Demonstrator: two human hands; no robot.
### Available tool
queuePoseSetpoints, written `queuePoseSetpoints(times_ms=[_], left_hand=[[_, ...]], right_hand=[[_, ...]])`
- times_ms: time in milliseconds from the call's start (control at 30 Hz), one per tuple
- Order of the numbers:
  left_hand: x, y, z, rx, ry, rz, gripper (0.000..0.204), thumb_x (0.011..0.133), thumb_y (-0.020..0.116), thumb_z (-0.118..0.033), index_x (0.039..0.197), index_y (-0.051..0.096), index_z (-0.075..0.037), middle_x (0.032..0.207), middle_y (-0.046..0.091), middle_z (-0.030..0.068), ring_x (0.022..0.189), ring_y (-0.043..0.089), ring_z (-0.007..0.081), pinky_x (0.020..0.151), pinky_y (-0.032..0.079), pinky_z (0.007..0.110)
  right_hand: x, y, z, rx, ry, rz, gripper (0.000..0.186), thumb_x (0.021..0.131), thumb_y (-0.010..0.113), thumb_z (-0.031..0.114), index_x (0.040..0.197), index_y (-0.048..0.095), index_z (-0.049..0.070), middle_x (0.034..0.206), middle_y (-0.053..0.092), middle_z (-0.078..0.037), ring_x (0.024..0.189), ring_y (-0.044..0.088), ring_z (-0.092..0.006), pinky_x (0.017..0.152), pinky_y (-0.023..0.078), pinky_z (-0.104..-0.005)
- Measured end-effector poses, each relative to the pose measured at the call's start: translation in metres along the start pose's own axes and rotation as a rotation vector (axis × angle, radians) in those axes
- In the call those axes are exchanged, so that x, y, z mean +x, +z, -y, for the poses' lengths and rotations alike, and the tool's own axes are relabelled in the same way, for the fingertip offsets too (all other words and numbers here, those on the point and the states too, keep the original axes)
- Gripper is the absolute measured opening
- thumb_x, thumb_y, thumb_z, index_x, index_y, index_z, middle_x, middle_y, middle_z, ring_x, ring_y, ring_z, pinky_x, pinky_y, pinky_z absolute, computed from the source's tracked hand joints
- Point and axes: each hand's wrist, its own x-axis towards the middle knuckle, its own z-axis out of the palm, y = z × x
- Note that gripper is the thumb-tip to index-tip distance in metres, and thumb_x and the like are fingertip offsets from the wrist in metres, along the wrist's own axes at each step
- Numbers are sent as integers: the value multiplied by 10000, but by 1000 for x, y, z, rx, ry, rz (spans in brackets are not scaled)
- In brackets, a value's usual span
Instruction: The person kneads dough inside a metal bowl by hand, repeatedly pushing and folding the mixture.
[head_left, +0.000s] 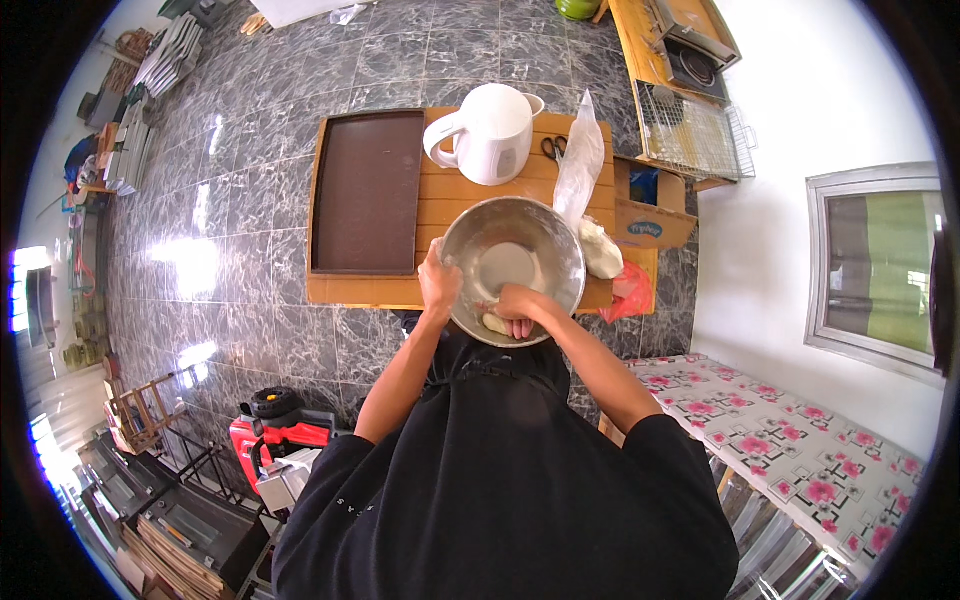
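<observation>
The left hand [438, 285] is gripping the rim of the steel bowl [513, 265] sitting on the wooden desk [440, 200]. The right hand [515, 305] is pressing, fingers curled, on dough [495, 323] inside the bowl's near side; a white kettle [490, 135] is standing behind

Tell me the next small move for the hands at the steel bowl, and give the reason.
Probably press and fold the dough once more with the right hand while the left hand holds the steel bowl by its rim. The lump sits at the bowl's near edge under the right fingers, and pale residue, perhaps flour, shows across the bowl's bottom, so the dough looks not yet gathered up.
</observation>
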Motion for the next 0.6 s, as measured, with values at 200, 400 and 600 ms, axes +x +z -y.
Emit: queuePoseSetpoints(times_ms=[200,400,600], left_hand=[[-1,-1,-1,-29,-18,-23,454,713,520,34,1155,597,-37,983,686,237,966,649,417,837,507,450],[0,-1,6,-17,-50,-5,461,688,496,53,1137,594,10,994,693,209,965,678,342,862,502,379],[5,4,4,9,64,17,480,698,527,49,1172,579,0,983,679,248,950,641,430,833,506,459]], right_hand=[[14,0,3,38,-247,-201,796,929,452,627,464,550,-11,448,528,-128,373,546,-249,388,462,-365],[20,2,5,243,-331,-408,756,976,405,518,460,575,-8,422,516,-140,405,561,-298,508,512,-404],[102,12,-28,-28,-588,-1064,665,968,399,432,536,649,-7,473,564,-169,520,603,-382,724,520,-454]])
